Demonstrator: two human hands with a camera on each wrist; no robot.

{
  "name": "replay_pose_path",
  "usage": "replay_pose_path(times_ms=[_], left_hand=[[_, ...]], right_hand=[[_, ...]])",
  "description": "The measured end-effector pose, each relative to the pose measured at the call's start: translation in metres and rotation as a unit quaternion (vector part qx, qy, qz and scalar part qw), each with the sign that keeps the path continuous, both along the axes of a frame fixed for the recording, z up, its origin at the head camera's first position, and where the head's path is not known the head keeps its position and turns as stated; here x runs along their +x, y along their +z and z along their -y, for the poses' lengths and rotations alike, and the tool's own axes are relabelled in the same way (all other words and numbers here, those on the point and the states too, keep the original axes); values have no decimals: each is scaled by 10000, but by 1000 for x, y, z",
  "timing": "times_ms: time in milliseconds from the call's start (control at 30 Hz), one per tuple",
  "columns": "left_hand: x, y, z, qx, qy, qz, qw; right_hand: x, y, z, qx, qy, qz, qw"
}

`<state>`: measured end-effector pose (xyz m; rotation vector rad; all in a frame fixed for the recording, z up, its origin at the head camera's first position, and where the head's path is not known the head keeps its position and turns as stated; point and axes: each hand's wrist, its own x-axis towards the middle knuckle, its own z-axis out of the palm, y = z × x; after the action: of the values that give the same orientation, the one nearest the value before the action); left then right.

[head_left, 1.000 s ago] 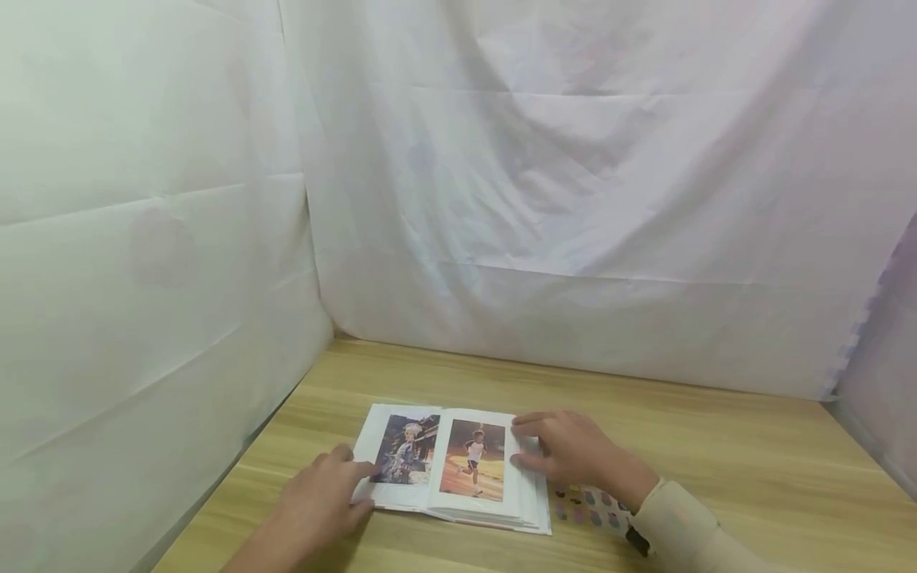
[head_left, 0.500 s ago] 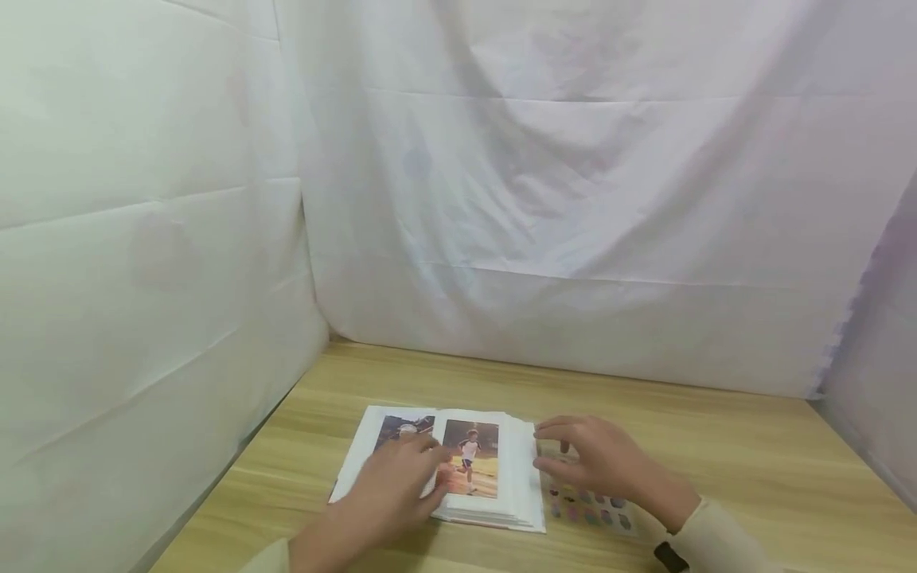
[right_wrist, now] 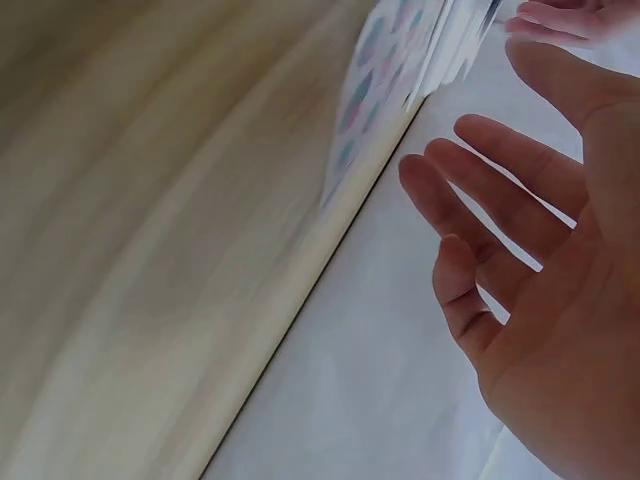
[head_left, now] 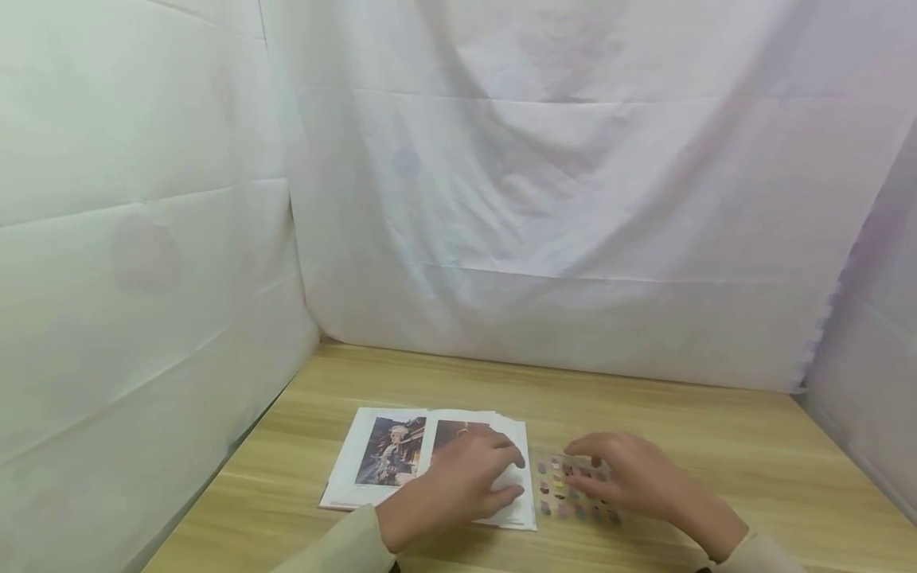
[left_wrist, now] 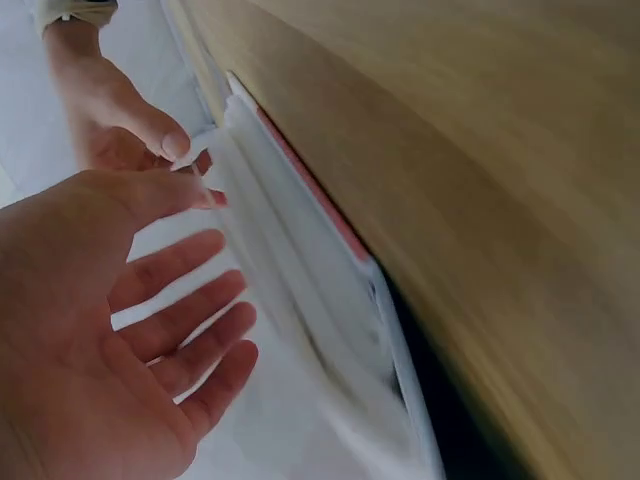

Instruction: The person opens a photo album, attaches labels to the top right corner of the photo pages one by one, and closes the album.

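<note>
An open photo album (head_left: 347, 469) lies on the table, with a photo of a person in a white hat (head_left: 392, 455) on its left page. My left hand (head_left: 464, 476) is over the right page, covering most of the photo there, fingers loosely spread. In the left wrist view its palm faces the album's page stack (left_wrist: 290, 270). Just right of the album lies a clear sheet of small colourful stickers (head_left: 561, 497). My right hand (head_left: 634, 479) hovers over that sheet's right part, thumb and fingers apart. Its relaxed fingers also show in the right wrist view, apart from the sheet (right_wrist: 375, 80).
The wood-grain table (head_left: 688, 414) stretches behind and to the right of the album. White cloth hangs along the back (head_left: 544, 199) and the left side (head_left: 143, 334).
My left hand has moved right from the album's left edge, across the left page, to over the right page. My right hand has left the album's right edge and shifted over the sticker sheet.
</note>
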<state>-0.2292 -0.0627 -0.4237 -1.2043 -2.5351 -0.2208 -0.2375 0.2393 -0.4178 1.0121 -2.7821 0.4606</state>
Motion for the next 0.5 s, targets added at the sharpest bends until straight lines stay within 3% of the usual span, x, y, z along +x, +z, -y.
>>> replay_pose_path(times_ms=[167, 333, 500], left_hand=[[-7, -4, -16, -248, -242, 228, 9991], [-10, -7, -28, -684, -140, 692, 9952], [-11, -8, -32, -970, 2, 802, 9920]], right_hand=[[4, -5, -14, 365, -143, -192, 9990], [10, -9, -28, 473, -113, -566, 9972], [14, -13, -35, 539, -254, -538, 9968]])
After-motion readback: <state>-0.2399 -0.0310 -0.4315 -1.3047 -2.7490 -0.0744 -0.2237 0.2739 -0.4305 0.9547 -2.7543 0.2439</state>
